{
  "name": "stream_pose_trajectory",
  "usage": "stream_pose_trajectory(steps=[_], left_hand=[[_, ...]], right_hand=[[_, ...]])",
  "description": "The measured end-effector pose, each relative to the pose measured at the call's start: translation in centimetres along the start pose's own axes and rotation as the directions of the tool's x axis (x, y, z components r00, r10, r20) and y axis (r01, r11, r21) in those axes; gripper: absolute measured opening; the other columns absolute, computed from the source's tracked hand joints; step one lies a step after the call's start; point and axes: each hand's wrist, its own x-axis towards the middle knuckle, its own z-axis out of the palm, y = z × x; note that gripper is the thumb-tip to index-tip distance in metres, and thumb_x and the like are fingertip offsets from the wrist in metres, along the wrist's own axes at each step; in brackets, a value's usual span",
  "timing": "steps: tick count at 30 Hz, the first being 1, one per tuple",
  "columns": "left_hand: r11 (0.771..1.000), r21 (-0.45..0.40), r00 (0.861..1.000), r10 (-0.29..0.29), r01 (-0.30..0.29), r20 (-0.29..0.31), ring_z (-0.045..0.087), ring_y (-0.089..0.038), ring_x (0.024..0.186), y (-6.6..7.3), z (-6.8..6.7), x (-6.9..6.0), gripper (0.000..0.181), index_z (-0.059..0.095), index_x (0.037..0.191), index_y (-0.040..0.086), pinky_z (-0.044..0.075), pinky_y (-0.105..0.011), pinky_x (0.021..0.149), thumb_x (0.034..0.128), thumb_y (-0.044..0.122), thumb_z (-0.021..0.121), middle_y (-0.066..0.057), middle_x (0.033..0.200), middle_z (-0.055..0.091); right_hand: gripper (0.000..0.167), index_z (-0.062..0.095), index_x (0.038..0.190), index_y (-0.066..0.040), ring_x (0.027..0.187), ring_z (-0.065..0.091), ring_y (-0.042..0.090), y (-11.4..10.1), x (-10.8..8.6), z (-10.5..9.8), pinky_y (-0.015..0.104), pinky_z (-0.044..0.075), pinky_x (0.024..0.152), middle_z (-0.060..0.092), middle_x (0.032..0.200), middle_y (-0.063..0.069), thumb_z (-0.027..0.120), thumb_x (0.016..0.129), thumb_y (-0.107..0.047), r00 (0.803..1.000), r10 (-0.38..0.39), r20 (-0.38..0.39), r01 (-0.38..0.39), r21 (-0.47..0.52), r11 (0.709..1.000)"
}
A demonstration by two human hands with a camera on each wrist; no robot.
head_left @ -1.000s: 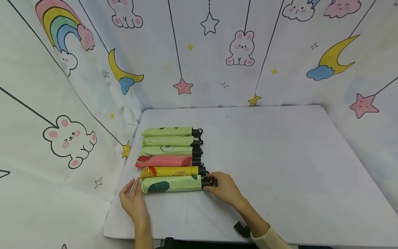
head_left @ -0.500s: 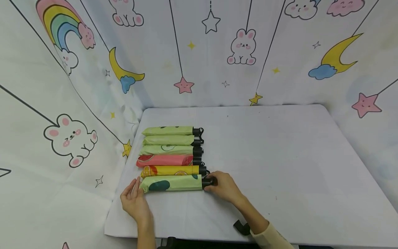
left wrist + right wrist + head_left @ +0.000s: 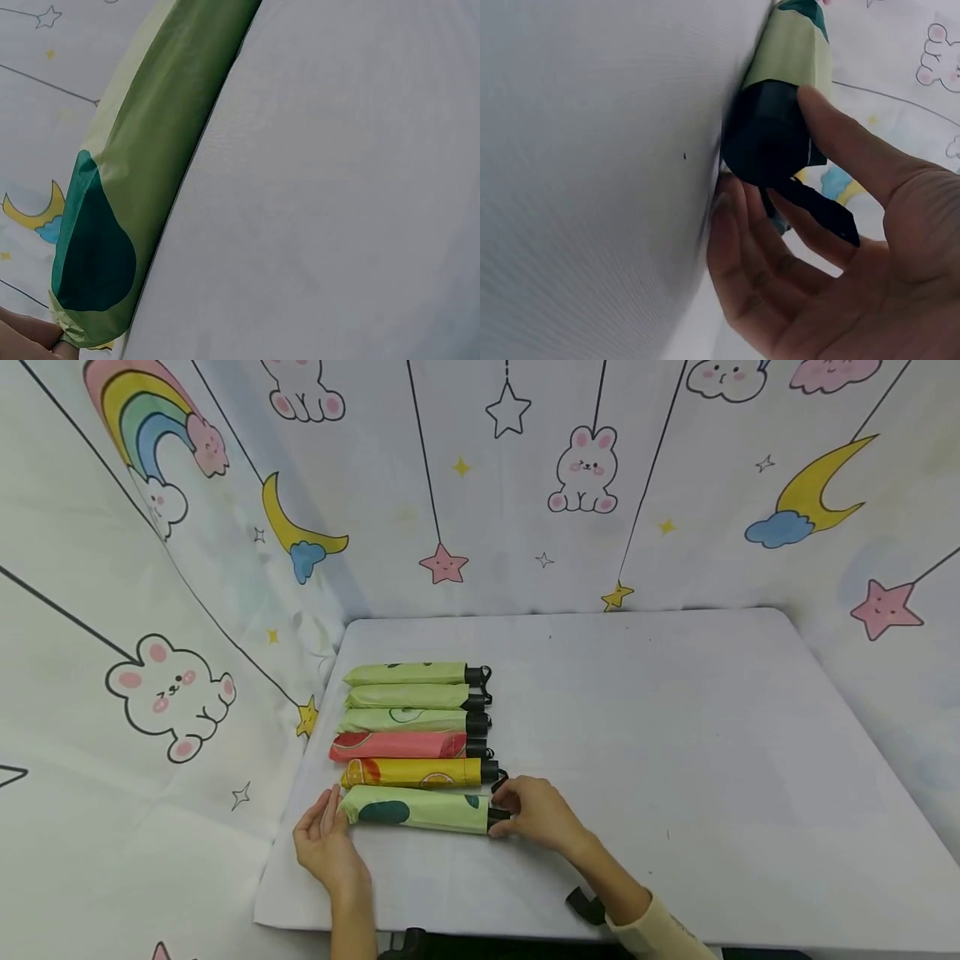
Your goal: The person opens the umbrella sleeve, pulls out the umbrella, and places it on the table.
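Observation:
Several folded umbrellas in printed sleeves lie side by side on the white table (image 3: pixel 675 760), black handles to the right. Nearest me is a light green umbrella (image 3: pixel 431 812) with dark green patches, angled slightly away from the row at its handle end. My left hand (image 3: pixel 330 847) holds its left tip between thumb and fingers; only part of these fingers (image 3: pixel 28 337) shows in the left wrist view. My right hand (image 3: pixel 540 814) grips the black handle (image 3: pixel 765 135), thumb on one side, curled fingers on the other. A dark strap hangs from that handle.
Just behind lies the yellow umbrella (image 3: pixel 412 772), then a red one (image 3: pixel 408 746) and light green ones (image 3: pixel 408 697) farther back. A printed cloth (image 3: pixel 360 468) rises behind and beside the table. A black curved object (image 3: pixel 585 906) is near the front edge.
The handle end of the nearest green umbrella has swung toward me, widening the gap to the yellow one. My right hand has shifted slightly; the left stays at the tip.

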Motion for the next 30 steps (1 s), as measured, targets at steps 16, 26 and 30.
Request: stream_pose_trajectory(steps=[16,26,30], left_hand=[[1.000,-0.008,1.000,-0.011,0.011,0.006,0.062,-0.030,0.132,0.1,-0.1,-0.1,0.036,0.047,0.131,-0.009,0.051,-0.026,0.103,0.0973,-0.022,0.049,-0.025,0.136,0.055],[1.000,-0.023,1.000,-0.018,0.018,-0.004,0.064,-0.030,0.129,-0.1,-0.3,0.1,0.038,0.047,0.130,-0.009,0.051,-0.027,0.104,0.0960,-0.024,0.050,-0.025,0.135,0.057],[1.000,-0.018,1.000,-0.021,0.021,-0.003,0.063,-0.030,0.130,-0.2,-0.3,0.2,0.038,0.047,0.131,-0.009,0.050,-0.027,0.104,0.0961,-0.024,0.049,-0.025,0.135,0.056]], right_hand=[[0.036,0.079,0.111,-0.012,0.082,0.065,0.010,0.4,0.3,-0.1,0.034,0.055,0.072,0.075,0.093,-0.005,0.089,0.083,-0.032,1.000,0.003,-0.017,-0.003,0.013,1.000],[0.031,0.080,0.112,-0.017,0.092,0.061,0.017,1.1,0.6,0.0,0.036,0.051,0.080,0.073,0.095,-0.005,0.089,0.084,-0.030,0.991,0.110,-0.074,-0.081,0.324,0.942],[0.032,0.082,0.111,-0.014,0.091,0.059,0.018,1.0,0.5,0.0,0.033,0.049,0.079,0.073,0.092,-0.002,0.090,0.083,-0.026,0.985,0.144,-0.092,-0.096,0.396,0.913]])
